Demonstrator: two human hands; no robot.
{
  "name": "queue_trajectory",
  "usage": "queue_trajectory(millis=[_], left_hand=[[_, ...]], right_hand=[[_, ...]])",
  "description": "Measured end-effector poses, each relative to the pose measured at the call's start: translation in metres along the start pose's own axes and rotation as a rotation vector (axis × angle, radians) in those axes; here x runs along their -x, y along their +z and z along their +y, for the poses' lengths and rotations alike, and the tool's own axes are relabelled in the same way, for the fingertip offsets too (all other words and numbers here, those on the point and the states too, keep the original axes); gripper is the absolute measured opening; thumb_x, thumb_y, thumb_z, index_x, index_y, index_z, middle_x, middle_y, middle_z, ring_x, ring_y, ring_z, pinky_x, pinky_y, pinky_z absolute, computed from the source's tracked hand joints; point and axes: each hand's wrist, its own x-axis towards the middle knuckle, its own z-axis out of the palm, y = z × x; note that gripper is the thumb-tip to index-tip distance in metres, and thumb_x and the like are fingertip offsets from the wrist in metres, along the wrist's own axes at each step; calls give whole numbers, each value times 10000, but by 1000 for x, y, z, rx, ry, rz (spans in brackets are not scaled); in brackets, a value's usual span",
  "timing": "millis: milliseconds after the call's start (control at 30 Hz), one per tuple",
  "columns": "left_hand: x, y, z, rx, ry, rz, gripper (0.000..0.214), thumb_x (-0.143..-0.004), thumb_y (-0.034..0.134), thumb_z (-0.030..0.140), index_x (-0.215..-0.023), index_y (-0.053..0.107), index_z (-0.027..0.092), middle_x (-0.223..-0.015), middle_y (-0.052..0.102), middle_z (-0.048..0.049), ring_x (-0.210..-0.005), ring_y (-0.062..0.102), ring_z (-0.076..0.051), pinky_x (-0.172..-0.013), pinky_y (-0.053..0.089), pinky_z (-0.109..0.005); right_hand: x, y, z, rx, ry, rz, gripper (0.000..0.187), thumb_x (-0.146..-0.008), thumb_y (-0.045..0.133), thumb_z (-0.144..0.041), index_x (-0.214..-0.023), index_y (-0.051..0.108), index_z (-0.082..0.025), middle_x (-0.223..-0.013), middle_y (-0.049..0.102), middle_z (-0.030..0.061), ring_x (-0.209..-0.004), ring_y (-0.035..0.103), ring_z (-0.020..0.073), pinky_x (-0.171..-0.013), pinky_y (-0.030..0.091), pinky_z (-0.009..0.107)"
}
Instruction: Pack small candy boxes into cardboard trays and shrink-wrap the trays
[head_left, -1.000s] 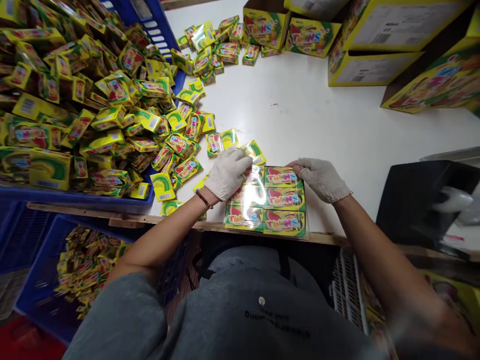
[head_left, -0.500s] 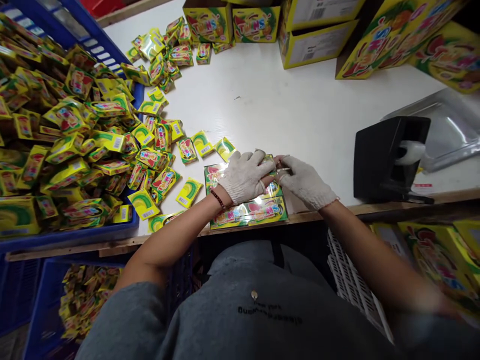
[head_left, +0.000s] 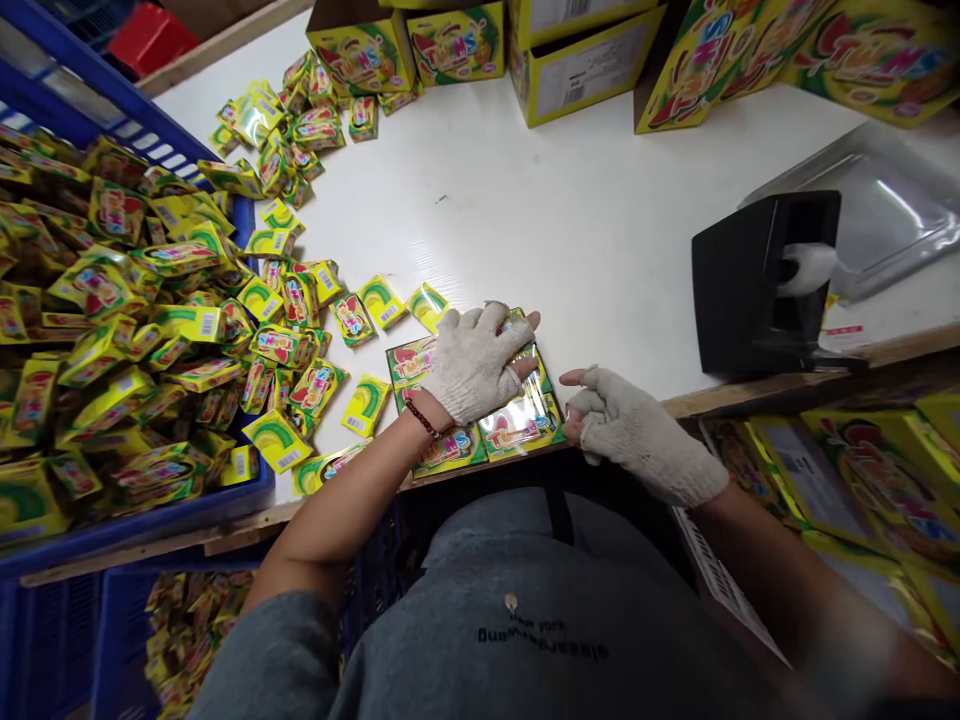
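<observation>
My left hand point(head_left: 480, 362), in a white glove with bare fingertips, lies with its fingers spread on a flat, glossy set of yellow-green candy packs point(head_left: 523, 428) at the table's front edge. The hand covers much of the top, so I cannot tell whether a box or wrapping holds the packs. My right hand point(head_left: 626, 425), gloved the same way, is just beyond the set's right side. Its index finger points out and the other fingers are bent, with nothing visible between them. A loose pack point(head_left: 365, 405) lies to the left of the set.
A blue crate point(head_left: 247, 215) heaped with small packs stands at the left, with more packs spilled beside it. Printed cartons point(head_left: 457, 45) line the back. A black tape dispenser point(head_left: 739, 290) and a clear plastic tray point(head_left: 847, 230) are at the right.
My right hand has come away from the left hand and the set's top, moving right and toward me. My left hand stays on the packs. The camera view has shifted slightly.
</observation>
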Motion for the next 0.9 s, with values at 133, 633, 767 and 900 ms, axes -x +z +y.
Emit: queue_trajectory(millis=[133, 633, 767, 900], left_hand=[[0, 2, 6, -4, -17, 10, 575, -1118, 484, 550, -1617, 591, 285, -1488, 653, -181, -1291, 623, -392, -1101, 450, -611], [3, 7, 15, 45, 38, 24, 947, -926, 560, 939, -1595, 601, 269, -1689, 507, -238, -1535, 446, -495, -1260, 286, -754], [0, 4, 16, 58, 23, 23, 948, -898, 594, 943, -1541, 648, 248, -1664, 530, -249, -1538, 450, -518, -1255, 294, -783], [-3, 0, 17, 49, 0, 27, 889, -890, 665, 887, -1506, 677, 245, -1653, 543, -246, -1529, 465, -528, -1254, 304, -784]], right_hand=[[-4, 0, 8, -40, 9, -18, 661, -696, 846, -537, -1209, 540, -253, -733, 622, -81, -536, 556, 138, -503, 438, 286], [18, -4, 39, -67, 16, -9, 454, -730, 865, -494, -1027, 623, -250, -716, 649, -49, -600, 637, 146, -555, 547, 275], [46, -72, 38, 149, -161, 436, 335, -832, 787, -540, -963, 698, -244, -707, 696, -6, -569, 631, 160, -563, 545, 303], [62, -159, 39, 424, -315, 1196, 318, -862, 659, -560, -916, 709, -251, -873, 765, 84, -808, 711, 253, -824, 607, 436]])
